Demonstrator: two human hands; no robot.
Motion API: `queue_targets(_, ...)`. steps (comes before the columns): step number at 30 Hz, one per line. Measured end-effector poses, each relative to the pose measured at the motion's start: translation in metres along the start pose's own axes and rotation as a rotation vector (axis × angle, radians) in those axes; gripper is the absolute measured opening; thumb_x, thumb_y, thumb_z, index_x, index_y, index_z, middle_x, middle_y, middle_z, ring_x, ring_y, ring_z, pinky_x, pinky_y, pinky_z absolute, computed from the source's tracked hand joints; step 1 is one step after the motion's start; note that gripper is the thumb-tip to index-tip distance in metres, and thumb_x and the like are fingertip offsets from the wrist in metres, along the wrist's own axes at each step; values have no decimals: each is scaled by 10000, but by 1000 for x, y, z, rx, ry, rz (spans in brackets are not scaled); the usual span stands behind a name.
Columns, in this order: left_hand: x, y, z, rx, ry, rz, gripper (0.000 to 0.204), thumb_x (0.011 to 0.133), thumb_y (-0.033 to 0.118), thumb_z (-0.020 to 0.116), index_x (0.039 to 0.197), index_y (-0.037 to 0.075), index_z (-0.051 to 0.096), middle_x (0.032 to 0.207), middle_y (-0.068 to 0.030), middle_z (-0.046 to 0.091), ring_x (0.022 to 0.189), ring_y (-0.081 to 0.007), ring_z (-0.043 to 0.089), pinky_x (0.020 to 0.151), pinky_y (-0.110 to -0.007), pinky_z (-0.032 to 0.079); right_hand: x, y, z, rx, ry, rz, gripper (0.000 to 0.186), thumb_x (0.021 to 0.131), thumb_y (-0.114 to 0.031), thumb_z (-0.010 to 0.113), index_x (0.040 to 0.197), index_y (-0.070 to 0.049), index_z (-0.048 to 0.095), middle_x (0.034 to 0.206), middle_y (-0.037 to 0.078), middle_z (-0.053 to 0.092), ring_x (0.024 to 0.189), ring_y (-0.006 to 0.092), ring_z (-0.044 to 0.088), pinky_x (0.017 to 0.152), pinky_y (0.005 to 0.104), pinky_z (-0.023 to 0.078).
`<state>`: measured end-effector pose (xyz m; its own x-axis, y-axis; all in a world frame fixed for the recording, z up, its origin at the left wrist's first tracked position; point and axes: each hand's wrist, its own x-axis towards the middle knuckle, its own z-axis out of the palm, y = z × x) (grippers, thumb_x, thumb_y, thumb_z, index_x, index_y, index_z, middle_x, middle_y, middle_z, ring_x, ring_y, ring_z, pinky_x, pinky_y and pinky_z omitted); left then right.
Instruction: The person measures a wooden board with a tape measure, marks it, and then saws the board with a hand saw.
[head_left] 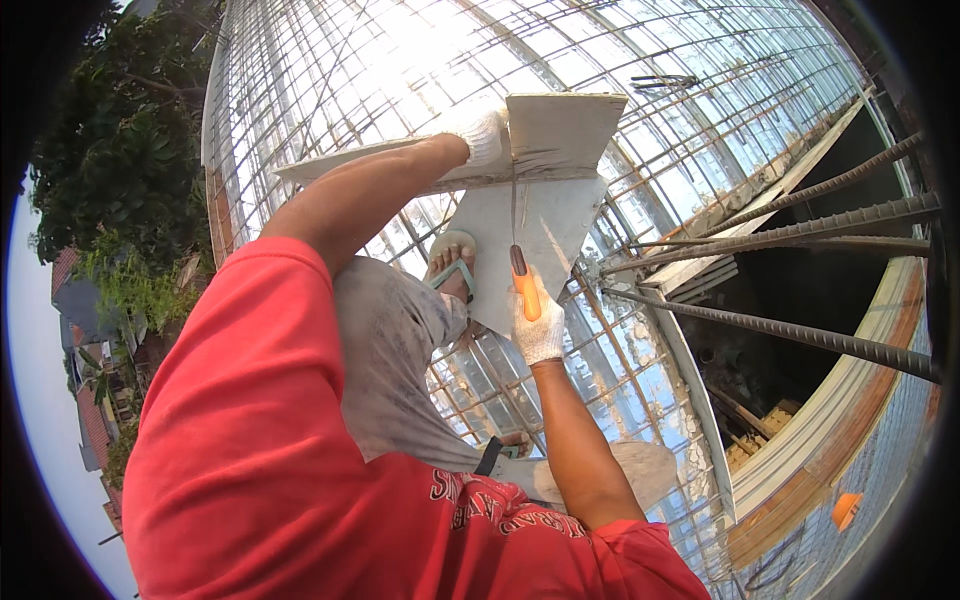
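Note:
My right hand point(540, 325), in a white knit glove, is closed round the orange handle of a handsaw point(525, 280). Seen almost edge-on, the thin blade points away from me and meets a pale board point(570, 130). My left hand point(480, 130), gloved too, grips the board just left of the blade; its fingertips are partly hidden. Part of the board stretches left beneath my left forearm. Under it lies a flat grey sheet point(545, 225), beside my sandalled foot point(455, 262).
Rebar mesh point(690, 165) over shiny metal decking surrounds me. Thick ribbed bars point(800, 235) cross a dark opening point(800, 320) on the right. Black long-handled pliers point(665, 82) lie on the mesh far ahead. An orange object point(847, 510) is at lower right; trees point(120, 150) stand left.

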<state>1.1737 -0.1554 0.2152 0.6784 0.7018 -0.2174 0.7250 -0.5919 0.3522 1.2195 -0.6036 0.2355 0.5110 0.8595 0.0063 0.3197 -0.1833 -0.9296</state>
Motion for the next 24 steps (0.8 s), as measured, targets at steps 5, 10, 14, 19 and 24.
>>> queue_targets(5, -67, 68, -37, 196, -115, -58, 356, 963, 158, 575, 1269, 60, 729, 1170, -189, 776, 1044, -324, 757, 856, -446, 601, -43, -4, -35, -62, -16, 56, 588, 980, -302, 746, 1497, -71, 588, 1200, 227, 756, 1058, 396, 762, 863, 444, 615)
queue_targets(10, -71, 44, -18, 177, 110, 69, 619, 903, 15, 576, 1513, 114, 580, 1164, -179, 776, 1010, -310, 738, 843, -430, 580, 30, 11, 9, -75, 16, 92, 521, 958, -318, 758, 1423, -104, 661, 1057, 255, 761, 997, 457, 736, 817, 472, 611)
queue_targets(14, -47, 26, -44, 167, -81, -60, 438, 933, 127, 589, 1361, 111, 677, 1163, -168, 773, 1016, -331, 738, 870, -435, 576, 37, 13, 20, -174, -86, 222, 533, 944, -285, 781, 1426, -95, 661, 1084, 232, 771, 1003, 433, 751, 820, 464, 607)
queue_targets(19, -94, 103, -87, 247, -113, -110, 355, 936, 272, 648, 1226, 104, 763, 1136, -157, 785, 1043, -355, 748, 873, -459, 590, 3, 61, 29, 71, 44, 38, 531, 935, -159, 774, 1440, -59, 643, 1106, 189, 791, 987, 330, 790, 846, 409, 605)
queue_targets(24, -100, 135, -101, 311, -121, -131, 366, 947, 321, 642, 1225, 118, 768, 1123, -165, 785, 1034, -348, 754, 866, -484, 598, 60, 66, 53, 185, 51, 133, 526, 963, -172, 741, 1461, -54, 620, 1095, 192, 782, 953, 259, 782, 847, 377, 594)
